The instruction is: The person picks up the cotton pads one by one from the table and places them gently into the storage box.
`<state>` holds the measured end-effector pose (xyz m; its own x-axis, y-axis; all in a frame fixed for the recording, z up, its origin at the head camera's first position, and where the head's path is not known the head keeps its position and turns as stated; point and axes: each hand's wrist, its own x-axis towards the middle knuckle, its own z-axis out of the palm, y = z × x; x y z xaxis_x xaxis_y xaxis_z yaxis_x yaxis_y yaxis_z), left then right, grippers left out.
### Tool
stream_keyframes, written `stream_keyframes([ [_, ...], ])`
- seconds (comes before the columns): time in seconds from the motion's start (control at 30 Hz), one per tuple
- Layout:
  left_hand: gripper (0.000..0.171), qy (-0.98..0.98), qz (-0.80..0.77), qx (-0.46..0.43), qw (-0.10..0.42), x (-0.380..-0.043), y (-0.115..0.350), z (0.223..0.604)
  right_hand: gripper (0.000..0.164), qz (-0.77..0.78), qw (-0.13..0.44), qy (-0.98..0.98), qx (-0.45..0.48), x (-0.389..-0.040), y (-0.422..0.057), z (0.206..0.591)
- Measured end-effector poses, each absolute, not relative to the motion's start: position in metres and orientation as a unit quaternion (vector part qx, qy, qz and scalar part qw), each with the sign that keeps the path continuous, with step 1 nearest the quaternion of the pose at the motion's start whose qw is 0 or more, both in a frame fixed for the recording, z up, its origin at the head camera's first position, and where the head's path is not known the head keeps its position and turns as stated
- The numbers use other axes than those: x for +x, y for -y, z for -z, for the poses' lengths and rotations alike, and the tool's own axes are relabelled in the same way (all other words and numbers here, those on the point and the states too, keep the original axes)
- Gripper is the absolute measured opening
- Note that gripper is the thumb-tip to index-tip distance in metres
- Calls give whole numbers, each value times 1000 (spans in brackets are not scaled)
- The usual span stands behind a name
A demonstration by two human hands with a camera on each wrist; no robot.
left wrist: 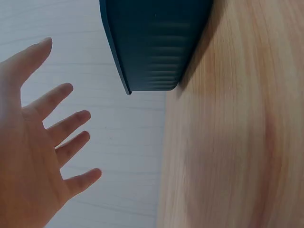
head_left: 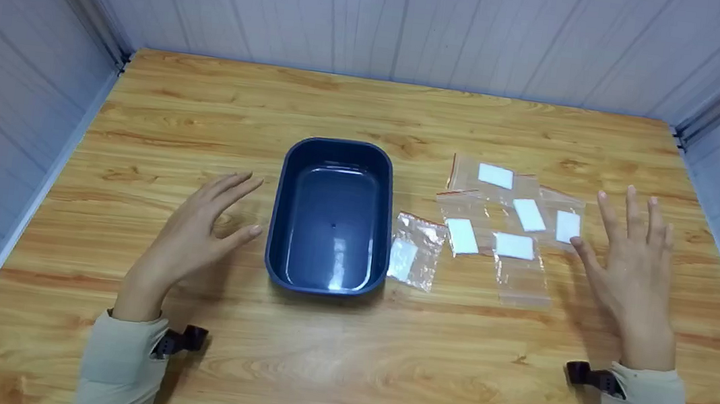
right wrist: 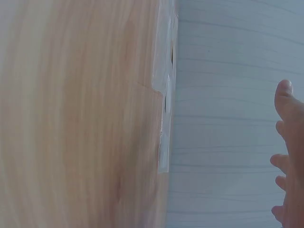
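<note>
A deep blue plastic bin (head_left: 333, 226) with rounded corners stands on the table, nothing inside it. To its left my left hand (head_left: 198, 227) hovers with spread fingers, apart from the bin; the left wrist view shows the same hand (left wrist: 33, 142) holding nothing. Several clear zip bags, each with a white rectangular piece inside, lie right of the bin. One crinkled bag (head_left: 418, 253) lies right against the bin's side; another bag (head_left: 521, 274) lies nearer the front. My right hand (head_left: 636, 281) is raised beside the rightmost bag (head_left: 567, 226), fingers spread, gripping nothing.
The wood-grain table (head_left: 341, 369) is bordered by a pale panelled wall (head_left: 367, 20) at the back and side walls at left and right. Some of the bags overlap one another. A dark wrist camera (head_left: 181, 341) is strapped at the left sleeve, another camera (head_left: 594, 378) at the right.
</note>
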<state>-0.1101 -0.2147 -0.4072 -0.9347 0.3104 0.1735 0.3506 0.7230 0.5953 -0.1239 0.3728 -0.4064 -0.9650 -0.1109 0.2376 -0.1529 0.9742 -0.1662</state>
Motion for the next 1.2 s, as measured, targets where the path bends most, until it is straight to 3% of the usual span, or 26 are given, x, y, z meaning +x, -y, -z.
stream_keyframes([
  [0.3, 74, 920, 355, -151, -68, -108, 213, 405, 71, -100, 119, 985, 76, -128, -372, 404],
  [0.6, 72, 886, 423, -126, -144, -105, 208, 411, 67, -143, 116, 978, 93, -127, -374, 410],
  [0.8, 75, 882, 428, -111, -164, -104, 204, 412, 64, -183, 114, 971, 100, -126, -375, 411],
  [1.2, 81, 877, 434, -133, -160, -107, 201, 416, 61, -256, 116, 953, 109, -120, -380, 406],
])
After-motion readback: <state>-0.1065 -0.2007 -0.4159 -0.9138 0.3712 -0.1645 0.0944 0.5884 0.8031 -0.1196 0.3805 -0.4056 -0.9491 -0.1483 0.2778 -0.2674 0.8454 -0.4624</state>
